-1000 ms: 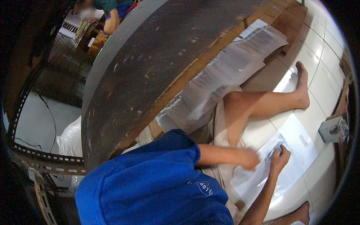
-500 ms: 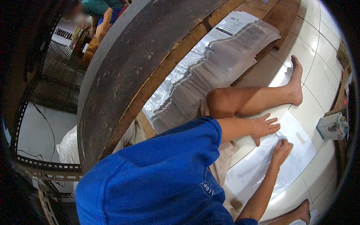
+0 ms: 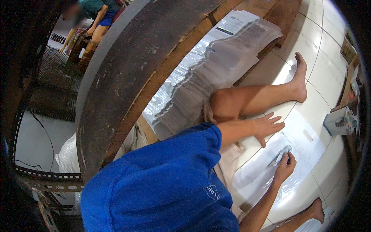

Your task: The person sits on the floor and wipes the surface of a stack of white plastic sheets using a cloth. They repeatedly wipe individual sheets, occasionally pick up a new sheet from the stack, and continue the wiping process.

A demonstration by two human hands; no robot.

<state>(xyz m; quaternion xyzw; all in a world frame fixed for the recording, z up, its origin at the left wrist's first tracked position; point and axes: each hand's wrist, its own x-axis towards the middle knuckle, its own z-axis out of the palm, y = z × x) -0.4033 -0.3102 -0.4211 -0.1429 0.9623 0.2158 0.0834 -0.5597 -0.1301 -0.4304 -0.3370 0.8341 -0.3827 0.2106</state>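
Nearest is the blue shirt (image 3: 154,181) of the person, who sits on the tile floor (image 3: 320,79) with one bare leg (image 3: 266,102) stretched out. The right hand (image 3: 286,167) pinches what looks like a small cloth (image 3: 284,152) over the bag (image 3: 301,150), a pale plastic one with a handle slot, which lies flat on the floor. The left hand (image 3: 266,127) is spread wide, palm down at the bag's edge; whether it touches, I cannot tell. I judge the rubbing of this bag to be midway: it is laid out, not yet put aside. Beyond the leg lies a thick stack (image 3: 232,54) of plastic sheets; finished or waiting, I cannot say. Farthest, behind the dark table (image 3: 147,50), a co-worker (image 3: 96,17) bends.
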